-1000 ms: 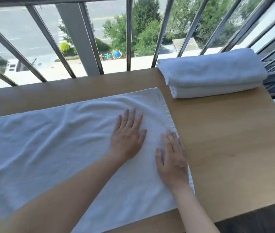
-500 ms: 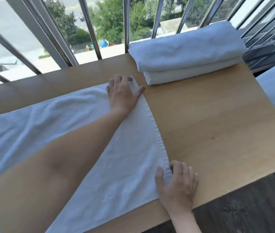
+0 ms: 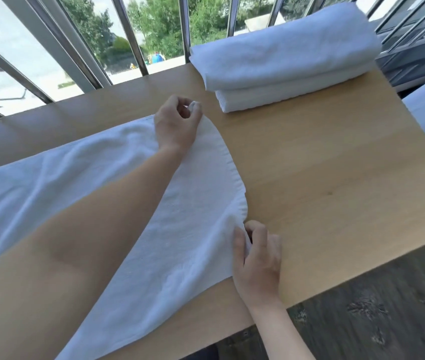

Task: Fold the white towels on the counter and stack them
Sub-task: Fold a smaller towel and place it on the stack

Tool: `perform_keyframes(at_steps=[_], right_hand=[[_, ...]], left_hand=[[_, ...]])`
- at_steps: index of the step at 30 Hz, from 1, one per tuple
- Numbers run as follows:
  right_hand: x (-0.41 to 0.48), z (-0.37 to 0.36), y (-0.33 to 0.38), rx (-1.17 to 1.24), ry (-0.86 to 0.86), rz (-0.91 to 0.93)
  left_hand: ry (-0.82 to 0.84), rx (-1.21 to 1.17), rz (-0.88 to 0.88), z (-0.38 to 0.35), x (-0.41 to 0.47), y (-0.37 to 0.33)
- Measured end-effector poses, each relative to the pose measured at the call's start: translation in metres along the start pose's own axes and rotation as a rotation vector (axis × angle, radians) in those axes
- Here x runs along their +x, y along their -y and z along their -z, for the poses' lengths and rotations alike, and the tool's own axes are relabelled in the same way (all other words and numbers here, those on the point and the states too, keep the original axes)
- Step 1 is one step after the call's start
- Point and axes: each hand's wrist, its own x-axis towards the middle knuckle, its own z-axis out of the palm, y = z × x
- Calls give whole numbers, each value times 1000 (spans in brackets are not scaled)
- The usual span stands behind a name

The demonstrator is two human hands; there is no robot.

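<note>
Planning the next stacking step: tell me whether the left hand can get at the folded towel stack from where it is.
Probably yes. The left hand pinches the far corner of the spread towel beside the folded stack, with only bare counter between. It is occupied, though.

Beyond our fingers we see slanted metal window bars (image 3: 128,35), with green trees (image 3: 159,24) and a pale road (image 3: 11,48) outside. Below them lies dark wooden floor (image 3: 375,307).
</note>
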Motion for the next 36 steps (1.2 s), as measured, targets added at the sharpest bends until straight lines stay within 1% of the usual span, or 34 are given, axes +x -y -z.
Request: perform_keyframes(at_steps=[1, 5, 8, 13, 15, 19, 22, 27, 31, 36], right_hand=[[1, 0, 2, 26, 3, -18], [3, -4, 18, 157, 87, -184], [3, -14, 33, 248, 120, -219], [-6, -32, 66, 377, 150, -249], [-12, -41, 83, 358, 181, -233], [-31, -60, 121, 300, 268, -181], [-52, -75, 156, 311, 316, -150], [-93, -104, 220, 342, 411, -37], [-125, -128, 269, 354, 447, 25], [-158, -152, 335, 391, 496, 116]], left_hand=[[-4, -61, -3, 5, -4, 0], [2, -281, 25, 30, -17, 4], [25, -447, 75, 52, -23, 15], [107, -614, 196, 102, -28, 50], [121, -600, 188, 125, -33, 66], [84, -612, 210, 174, -45, 97], [68, -627, 226, 217, -52, 117], [34, -663, 221, 295, -55, 144], [11, -689, 201, 363, -56, 167], [-39, -691, 219, 443, -55, 197]])
